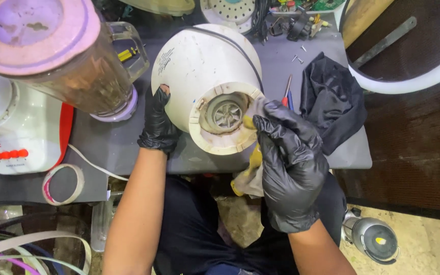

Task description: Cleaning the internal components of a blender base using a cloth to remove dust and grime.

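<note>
A white blender base [194,66] lies tipped on its side on the grey table [113,147], its round coupling end with a dirty grey drive socket [226,113] facing me. My left hand [158,125], in a black glove, grips the base's left side. In a black glove too, my right hand [291,158] presses a stained yellowish cloth [248,175] against the right rim of the coupling end.
A blender jar with a pink lid [42,40] stands at the left beside a white and red appliance base [21,137]. A tape roll [63,183], a black cloth [332,99], a screwdriver [286,91], loose screws and electronic parts lie around. A metal kettle [375,237] sits on the floor.
</note>
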